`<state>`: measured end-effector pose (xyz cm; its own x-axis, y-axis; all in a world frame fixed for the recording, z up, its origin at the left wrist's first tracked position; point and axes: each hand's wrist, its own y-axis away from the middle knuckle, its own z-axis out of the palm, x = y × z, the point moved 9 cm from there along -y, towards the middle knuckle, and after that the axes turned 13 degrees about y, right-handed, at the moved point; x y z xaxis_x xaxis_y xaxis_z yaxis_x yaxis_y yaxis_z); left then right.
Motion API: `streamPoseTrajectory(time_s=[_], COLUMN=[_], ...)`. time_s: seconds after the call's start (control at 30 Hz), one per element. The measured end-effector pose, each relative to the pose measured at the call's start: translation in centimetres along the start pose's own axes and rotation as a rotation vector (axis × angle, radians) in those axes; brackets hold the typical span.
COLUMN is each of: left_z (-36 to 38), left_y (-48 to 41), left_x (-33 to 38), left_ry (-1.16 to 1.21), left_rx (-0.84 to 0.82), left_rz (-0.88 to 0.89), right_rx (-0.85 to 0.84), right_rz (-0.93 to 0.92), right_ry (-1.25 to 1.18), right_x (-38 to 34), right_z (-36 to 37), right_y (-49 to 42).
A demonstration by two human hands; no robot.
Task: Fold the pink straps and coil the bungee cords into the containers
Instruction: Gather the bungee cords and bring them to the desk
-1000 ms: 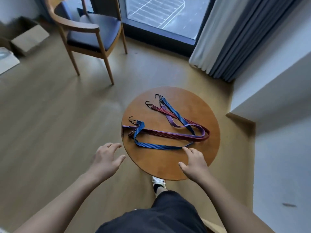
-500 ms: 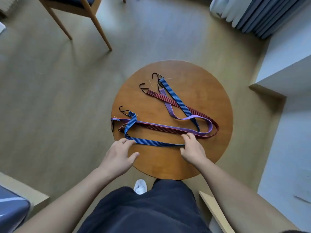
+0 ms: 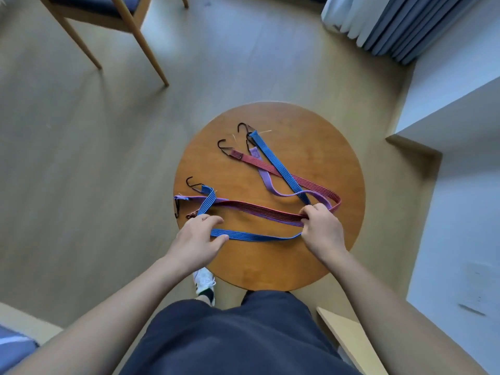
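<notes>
Three flat bungee cords with black hooks lie tangled on a round wooden table (image 3: 270, 269): a blue cord (image 3: 278, 166), a red cord (image 3: 259, 212) and a purple cord (image 3: 263, 177). My right hand (image 3: 322, 228) grips the cords where they bend near the table's right side, fingers curled round the red and purple ones. My left hand (image 3: 197, 239) pinches the blue cord's near run between thumb and fingers at the table's left front. No container is in view.
A wooden chair (image 3: 121, 25) stands on the floor at the back left. Grey and white curtains (image 3: 392, 25) hang at the back right beside a white wall ledge (image 3: 446, 117). My knees and one white shoe (image 3: 204, 280) sit below the table's front edge.
Both hands have closed on the cords: the right now grips the bend, the left pinches the blue cord. The blue cord's near run has lifted and shifted toward me.
</notes>
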<state>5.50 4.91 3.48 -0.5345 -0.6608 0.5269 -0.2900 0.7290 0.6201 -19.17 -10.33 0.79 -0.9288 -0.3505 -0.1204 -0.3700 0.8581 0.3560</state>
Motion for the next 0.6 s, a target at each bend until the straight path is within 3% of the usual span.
streamPoseTrajectory(time_s=[0.17,0.3,0.5,0.6], left_z=[-2.1,-4.7,-7.5,-9.6], left_y=[0.2,1.0,6.1,8.7], left_x=[2.6,8.2,18.3,22.1], left_ry=[0.017,0.057,0.249,0.43], left_rx=[-0.012,-0.03,-0.139,-0.139], left_rz=[0.115,0.34,0.728,0.816], right_rx=[0.206,0.282,0.309,0.396], right_rz=[0.046,0.048,-0.104,-0.188], right_ry=[-0.235,-0.484,-0.722,-0.827], right_x=[-1.2,-3.2,-9.1,-10.9], right_z=[-8.1,-14.8,-25.1,-30.5], right_y=[2.7,5.4,9.4,11.7])
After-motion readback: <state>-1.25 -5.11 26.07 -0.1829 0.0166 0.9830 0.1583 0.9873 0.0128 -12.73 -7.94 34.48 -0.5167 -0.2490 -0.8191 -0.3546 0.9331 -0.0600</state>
